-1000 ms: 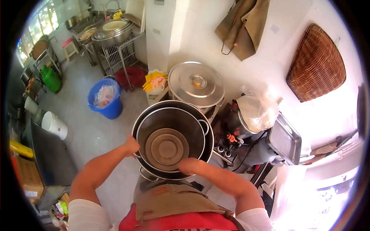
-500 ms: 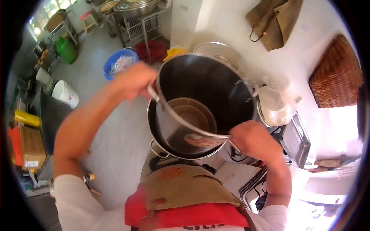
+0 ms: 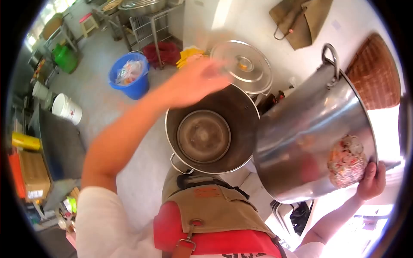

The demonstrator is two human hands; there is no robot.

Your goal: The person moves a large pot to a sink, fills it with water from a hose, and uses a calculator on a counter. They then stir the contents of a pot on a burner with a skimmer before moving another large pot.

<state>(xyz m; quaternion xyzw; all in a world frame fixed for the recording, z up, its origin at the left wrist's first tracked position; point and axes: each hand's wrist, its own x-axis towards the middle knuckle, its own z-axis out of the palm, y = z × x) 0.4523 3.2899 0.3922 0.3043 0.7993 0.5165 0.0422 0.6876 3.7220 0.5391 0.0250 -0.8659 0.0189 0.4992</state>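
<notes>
The lifted metal pot [image 3: 309, 129] is now at the right, tilted, its outer wall toward the camera and its mouth turned away; half a second ago it was above the standing pot [image 3: 243, 133], gripped at both sides, and earlier still it sat nested inside. The right hand [image 3: 371, 182] has its fingers closed on it near the rim, beside a mottled, whitish-red patch [image 3: 346, 162] on the wall; whether they grip the rim itself or a hidden handle, I cannot tell. The left hand [image 3: 200, 84] has come off the lifted pot and is blurred above the standing pot's far rim; how wide its fingers are, I cannot tell. As I judge it, the two pots are now fully parted, with the right hand alone on the lifted one and the standing pot's round bottom exposed. The standing pot is upright in the middle, close to the person's brown apron [image 3: 228, 210]. Just beyond it is a metal lid [image 3: 260, 69], with yellow gloves [image 3: 188, 55] to the left of that. Farther left is a blue bucket [image 3: 138, 89], and on the far right a wicker basket [image 3: 378, 81] is partly hidden behind the lifted pot.
</notes>
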